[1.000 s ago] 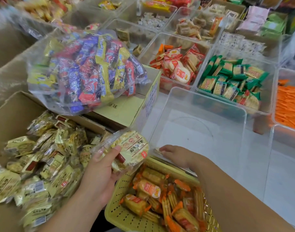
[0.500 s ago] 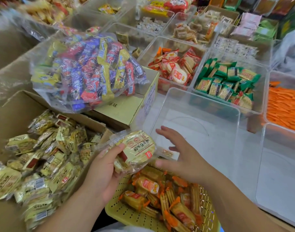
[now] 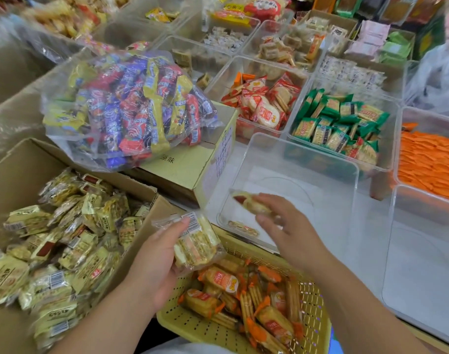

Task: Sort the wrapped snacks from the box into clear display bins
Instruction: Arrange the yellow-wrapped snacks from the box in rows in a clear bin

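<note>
My left hand [image 3: 154, 267] grips a small stack of yellow-wrapped snack packs [image 3: 195, 241] above the gap between the cardboard box [image 3: 27, 154] and the yellow basket [image 3: 213, 330]. The box at left holds several more of these yellow packs [image 3: 65, 241]. My right hand [image 3: 289, 226] reaches over the near wall of the clear bin [image 3: 307, 154] and pinches one blurred yellow pack [image 3: 249, 203] at its fingertips. Another pack [image 3: 244, 227] lies on the bin's floor by the near wall.
The yellow basket holds orange-wrapped crackers [image 3: 246, 297]. A big clear bag of mixed candy [image 3: 131, 111] sits on a closed carton [image 3: 192, 169]. Bins of red [image 3: 261, 103], green [image 3: 340, 123] and orange [image 3: 430, 162] snacks stand behind. Another clear bin [image 3: 422, 264] is at right.
My right hand went from the basket's edge to the stack in my left hand, then out over the clear bin with one pack. My left hand turned its stack over.
</note>
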A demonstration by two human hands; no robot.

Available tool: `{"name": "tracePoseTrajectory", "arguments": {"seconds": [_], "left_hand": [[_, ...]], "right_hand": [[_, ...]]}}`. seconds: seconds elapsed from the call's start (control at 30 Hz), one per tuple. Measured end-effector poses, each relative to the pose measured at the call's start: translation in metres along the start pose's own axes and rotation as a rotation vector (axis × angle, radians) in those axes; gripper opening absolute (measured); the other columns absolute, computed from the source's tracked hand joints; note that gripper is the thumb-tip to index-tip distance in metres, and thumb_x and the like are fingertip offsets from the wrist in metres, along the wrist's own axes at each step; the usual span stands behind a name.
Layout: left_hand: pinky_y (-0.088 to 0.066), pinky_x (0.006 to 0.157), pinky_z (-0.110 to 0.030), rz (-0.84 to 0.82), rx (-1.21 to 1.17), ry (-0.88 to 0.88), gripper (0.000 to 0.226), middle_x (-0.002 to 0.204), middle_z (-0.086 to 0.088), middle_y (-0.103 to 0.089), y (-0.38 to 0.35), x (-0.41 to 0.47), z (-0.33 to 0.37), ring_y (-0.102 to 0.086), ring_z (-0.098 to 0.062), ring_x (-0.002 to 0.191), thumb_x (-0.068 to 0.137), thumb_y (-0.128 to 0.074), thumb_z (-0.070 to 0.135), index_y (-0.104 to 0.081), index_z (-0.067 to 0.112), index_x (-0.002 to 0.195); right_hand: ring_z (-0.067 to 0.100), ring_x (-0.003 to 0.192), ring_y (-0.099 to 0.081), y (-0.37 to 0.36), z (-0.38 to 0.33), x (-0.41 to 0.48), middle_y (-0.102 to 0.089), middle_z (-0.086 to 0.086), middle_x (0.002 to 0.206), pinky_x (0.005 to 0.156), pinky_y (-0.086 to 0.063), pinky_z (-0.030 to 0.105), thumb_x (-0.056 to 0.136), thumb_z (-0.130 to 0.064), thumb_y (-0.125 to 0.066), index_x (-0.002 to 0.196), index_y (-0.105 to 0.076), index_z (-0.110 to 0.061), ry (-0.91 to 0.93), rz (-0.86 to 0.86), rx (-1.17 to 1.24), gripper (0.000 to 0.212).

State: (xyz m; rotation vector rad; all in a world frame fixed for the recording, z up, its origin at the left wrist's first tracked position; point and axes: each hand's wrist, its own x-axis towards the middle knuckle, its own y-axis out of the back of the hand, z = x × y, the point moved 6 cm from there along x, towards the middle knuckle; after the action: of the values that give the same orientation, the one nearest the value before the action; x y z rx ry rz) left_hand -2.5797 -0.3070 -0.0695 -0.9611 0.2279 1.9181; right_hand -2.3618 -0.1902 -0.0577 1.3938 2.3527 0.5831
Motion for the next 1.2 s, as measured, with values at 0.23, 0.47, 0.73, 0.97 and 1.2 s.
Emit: {"name": "tracePoseTrajectory", "arguments": {"seconds": [0.23, 0.47, 0.73, 0.97, 1.2], "left_hand": [[-0.065, 0.067, -0.038, 0.02, -0.054, -0.044, 0.042, 0.111, -0.015, -0.078, 0.014, -0.006, 0.004, -0.077, -0.031, 0.098, 0.085, -0.067, 0.036, -0.073, 0.013, 0.12], [-0.06, 0.079, -0.042, 0.041, -0.047, -0.054, 0.043, 0.113, -0.014, -0.078, 0.022, -0.009, 0.003, -0.077, -0.03, 0.101, 0.079, -0.07, 0.038, -0.077, 0.015, 0.115], [-0.059, 0.079, -0.042, -0.037, -0.049, -0.058, 0.039, 0.115, -0.013, -0.077, 0.013, -0.014, 0.007, -0.076, -0.03, 0.102, 0.083, -0.071, 0.031, -0.074, 0.016, 0.119], [-0.053, 0.091, -0.024, -0.138, 1.002, -0.851, 0.029, 0.124, 0.027, -0.066, -0.028, -0.033, 0.033, -0.063, 0.005, 0.107, 0.1, -0.056, 0.042, -0.058, 0.05, 0.128], [-0.022, 0.121, -0.053, -0.313, 1.482, -1.05, 0.092, 0.166, 0.003, -0.029, -0.061, -0.025, 0.011, -0.021, -0.025, 0.155, 0.064, -0.095, 0.032, -0.044, 0.045, 0.139]], "right_hand": [[0.028, 0.108, -0.056, -0.026, 0.082, 0.063, -0.06, 0.011, 0.134, 0.082, -0.04, 0.035, 0.107, -0.045, -0.039, 0.145, -0.048, -0.02, -0.453, -0.247, -0.353, 0.046], [0.028, 0.147, -0.035, -0.088, 0.101, 0.068, -0.033, 0.008, 0.163, 0.116, -0.027, 0.037, 0.105, -0.057, -0.035, 0.159, -0.027, -0.017, -0.475, -0.589, -0.415, 0.068], [0.025, 0.15, -0.03, -0.058, 0.087, 0.057, -0.028, 0.001, 0.165, 0.12, -0.021, 0.038, 0.103, -0.062, -0.032, 0.16, -0.024, -0.031, -0.477, -0.473, -0.321, 0.066], [0.014, 0.108, -0.069, -0.042, -0.009, -0.006, -0.07, -0.001, 0.123, 0.086, -0.059, 0.035, 0.09, -0.067, -0.048, 0.128, -0.063, -0.035, -0.443, -0.154, 0.585, 0.052], [0.032, 0.097, -0.07, -0.048, -0.022, -0.039, -0.072, 0.017, 0.116, 0.079, -0.059, 0.046, 0.105, -0.019, -0.051, 0.127, -0.067, -0.027, -0.475, -0.111, 0.955, 0.028]]}}
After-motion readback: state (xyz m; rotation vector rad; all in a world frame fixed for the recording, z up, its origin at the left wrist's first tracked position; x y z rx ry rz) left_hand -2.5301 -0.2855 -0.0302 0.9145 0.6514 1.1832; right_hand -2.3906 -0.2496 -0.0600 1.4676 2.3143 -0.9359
